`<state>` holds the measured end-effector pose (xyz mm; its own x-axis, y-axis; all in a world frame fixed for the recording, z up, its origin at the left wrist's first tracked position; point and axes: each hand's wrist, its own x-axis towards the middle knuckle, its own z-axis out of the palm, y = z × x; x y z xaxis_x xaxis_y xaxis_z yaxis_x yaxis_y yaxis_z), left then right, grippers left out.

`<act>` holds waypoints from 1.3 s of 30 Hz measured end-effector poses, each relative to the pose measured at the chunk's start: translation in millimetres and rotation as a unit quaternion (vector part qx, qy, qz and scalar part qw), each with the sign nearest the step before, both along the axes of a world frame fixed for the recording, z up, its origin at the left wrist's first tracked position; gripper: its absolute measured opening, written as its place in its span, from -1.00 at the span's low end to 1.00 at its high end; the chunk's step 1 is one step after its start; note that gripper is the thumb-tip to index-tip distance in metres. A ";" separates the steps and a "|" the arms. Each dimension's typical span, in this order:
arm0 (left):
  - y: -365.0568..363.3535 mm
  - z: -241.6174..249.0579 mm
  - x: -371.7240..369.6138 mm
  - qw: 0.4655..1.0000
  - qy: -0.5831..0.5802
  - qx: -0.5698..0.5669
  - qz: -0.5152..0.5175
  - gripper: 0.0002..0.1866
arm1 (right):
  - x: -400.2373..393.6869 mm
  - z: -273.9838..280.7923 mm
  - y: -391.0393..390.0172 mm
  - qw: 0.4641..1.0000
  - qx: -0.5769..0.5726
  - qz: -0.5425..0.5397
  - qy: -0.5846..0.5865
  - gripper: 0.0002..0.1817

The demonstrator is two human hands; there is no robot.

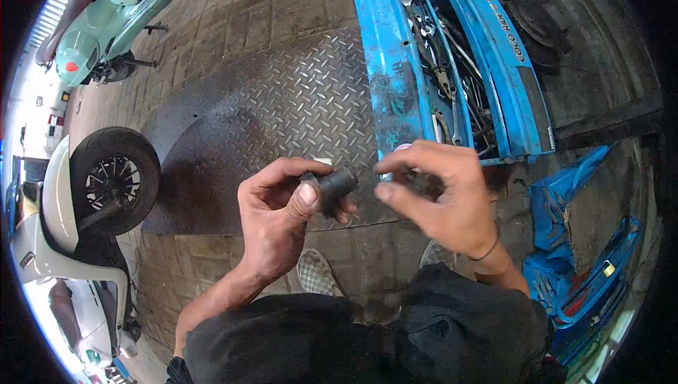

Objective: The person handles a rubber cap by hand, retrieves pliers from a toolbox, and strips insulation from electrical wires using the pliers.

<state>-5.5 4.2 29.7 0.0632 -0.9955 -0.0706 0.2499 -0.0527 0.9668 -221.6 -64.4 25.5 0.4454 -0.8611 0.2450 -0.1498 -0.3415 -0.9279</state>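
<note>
My left hand (279,218) holds a small black cylindrical part (335,185) between thumb and fingers, its round end pointing right. My right hand (441,197) hovers just to the right of that part, thumb and forefinger pinched together near its end. Whether the fingers pinch something small I cannot tell. A thin black band circles my right wrist. Both hands are above my knees, in dark clothing, over a metal tread plate (282,115).
An open blue toolbox (395,66) full of wrenches lies on the ground ahead to the right. More blue trays (586,271) sit at the right. A white scooter's wheel (116,179) is at the left, a mint-green scooter (106,9) at the upper left.
</note>
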 end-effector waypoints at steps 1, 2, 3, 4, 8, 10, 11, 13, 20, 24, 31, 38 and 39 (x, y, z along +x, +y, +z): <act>0.3 0.7 -0.5 1.000 -0.001 0.000 0.002 -0.44 | 4.9 -2.0 0.7 1.000 0.000 0.002 -0.001 -0.83; 0.8 1.3 -0.8 1.000 0.011 0.007 0.004 -0.43 | 9.0 -3.4 1.0 0.999 -0.037 0.008 -0.014 -0.81; 1.2 1.7 -0.3 1.000 0.022 0.014 0.006 -0.43 | 12.1 -3.8 1.1 0.997 -0.075 0.014 -0.028 -0.78; 1.7 1.6 0.8 1.000 0.021 0.013 0.009 -0.43 | 14.1 -3.3 1.3 0.997 -0.075 0.017 -0.029 -0.78; 3.9 4.0 -0.4 1.000 -0.010 -0.020 0.005 -0.52 | 15.5 -2.5 3.8 0.996 -0.083 0.013 -0.009 -0.78; 4.4 4.8 0.0 1.000 -0.013 -0.026 0.010 -0.58 | 14.6 -2.3 4.5 0.997 -0.082 0.008 0.008 -0.78; 4.7 4.3 3.1 0.995 -0.096 -0.041 0.003 -0.59 | 14.3 -2.5 4.8 0.997 -0.073 0.011 0.006 -0.79; 2.6 9.0 2.8 0.971 -0.226 -0.079 -0.003 -0.60 | 13.6 -3.0 4.2 0.998 -0.065 0.012 0.007 -0.80; 5.2 15.2 -2.5 0.945 -0.320 -0.061 0.009 -0.60 | 14.2 -20.8 2.8 0.992 -0.105 0.054 0.049 -0.78; 5.9 3.1 2.8 0.950 -0.308 -0.046 0.001 -0.59 | 18.5 -24.9 6.7 0.984 -0.137 0.014 0.108 -0.75; 2.5 -5.5 -5.5 0.949 -0.314 -0.017 -0.008 -0.61 | 21.0 -38.3 9.6 0.972 -0.175 -0.033 0.155 -0.81; 0.9 -17.0 -12.6 0.967 -0.252 -0.001 0.040 -0.67 | 29.4 -45.6 9.9 0.956 -0.214 -0.072 0.190 -0.77; 1.3 -17.4 -12.9 0.969 -0.242 0.004 0.051 -0.68 | 28.3 -43.2 9.5 0.956 -0.213 -0.066 0.188 -0.75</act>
